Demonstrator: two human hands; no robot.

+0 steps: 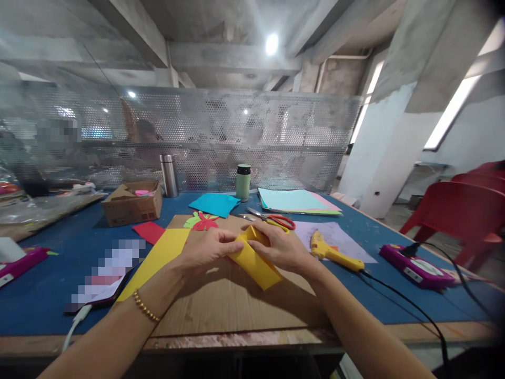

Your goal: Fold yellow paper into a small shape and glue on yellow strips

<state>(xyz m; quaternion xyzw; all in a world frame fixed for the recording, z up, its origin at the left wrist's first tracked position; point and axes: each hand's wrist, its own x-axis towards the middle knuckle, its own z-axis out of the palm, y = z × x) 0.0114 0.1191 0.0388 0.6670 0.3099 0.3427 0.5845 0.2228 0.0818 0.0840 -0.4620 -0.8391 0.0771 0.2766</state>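
Observation:
A folded piece of yellow paper (258,266) is held in both hands above a brown cardboard sheet (197,310). My left hand (209,247) pinches its left edge between thumb and fingers. From the right, my right hand (282,245) grips the paper, thumb inside the fold and fingers behind it. Another flat yellow sheet (161,258) lies left of my left hand. Beyond the hands are red and green paper cutouts (203,221) and red-handled scissors (276,219). Right of my right hand rests a yellow glue gun (335,255) on pale lilac paper (355,242).
A cardboard box (134,205), a steel flask (169,176) and a green bottle (243,184) stand at the back. Stacked coloured paper (295,201) lies back right. A charging phone (106,284) is at left; a purple power strip (418,268) and the glue gun's cord are at right.

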